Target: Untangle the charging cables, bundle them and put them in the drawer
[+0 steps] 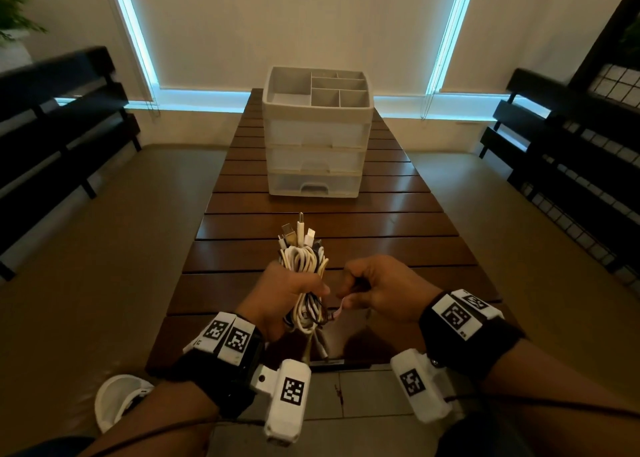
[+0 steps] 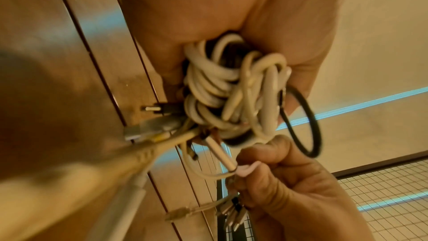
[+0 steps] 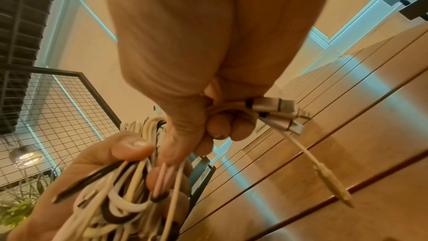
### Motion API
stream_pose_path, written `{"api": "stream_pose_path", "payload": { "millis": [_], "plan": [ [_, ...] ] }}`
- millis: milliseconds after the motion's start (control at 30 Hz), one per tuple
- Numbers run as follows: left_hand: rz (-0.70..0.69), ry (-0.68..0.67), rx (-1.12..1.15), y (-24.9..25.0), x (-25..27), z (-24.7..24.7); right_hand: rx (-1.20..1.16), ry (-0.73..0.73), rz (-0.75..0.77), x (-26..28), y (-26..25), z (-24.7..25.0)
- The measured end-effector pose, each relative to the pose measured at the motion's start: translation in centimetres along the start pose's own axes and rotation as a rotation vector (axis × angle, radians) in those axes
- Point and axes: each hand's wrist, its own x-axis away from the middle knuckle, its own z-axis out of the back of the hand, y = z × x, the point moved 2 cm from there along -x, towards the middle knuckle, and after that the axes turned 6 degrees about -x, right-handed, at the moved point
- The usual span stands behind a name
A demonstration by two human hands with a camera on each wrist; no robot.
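My left hand [image 1: 287, 294] grips a bundle of white, cream and black charging cables [image 1: 304, 262] upright above the near end of the wooden table [image 1: 398, 235], plugs sticking up from the top. The same bundle [image 2: 234, 89] fills the left wrist view, with a black loop [image 2: 301, 122] hanging off its side. My right hand [image 1: 374, 290] is just to the right and pinches a thin pink cable [image 1: 337, 313] that runs into the bundle. Its curled fingers also hold metal plug ends [image 3: 277, 113] of that pink cable [image 3: 162, 179]. A white plastic drawer unit [image 1: 317, 145] stands farther back, all drawers closed.
The drawer unit has an open divided tray [image 1: 322, 86] on top. Black slatted benches [image 1: 52, 117] flank the table on both sides, a wire grid panel [image 1: 588, 193] stands at right. A white shoe [image 1: 117, 401] shows on the floor near the table's front left corner.
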Motion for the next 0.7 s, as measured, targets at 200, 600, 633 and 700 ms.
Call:
{"api": "stream_pose_path", "payload": {
  "millis": [200, 600, 633, 700],
  "plan": [
    [-0.010, -0.117, -0.018, 0.4, 0.8, -0.4, -0.021, -0.001, 0.034, -0.3, -0.4, 0.0],
    [-0.043, 0.113, 0.428, 1.6, 0.1, 0.2, -0.252, -0.050, -0.205, 0.9, 0.5, -0.3],
    [-0.054, 0.124, 0.428, 1.6, 0.1, 0.3, -0.395, -0.056, -0.276, 1.2, 0.3, -1.0],
    [-0.073, 0.135, 0.427, 1.5, 0.1, 0.2, -0.610, -0.070, -0.359, 1.4, 0.2, -2.4]
  ]
}}
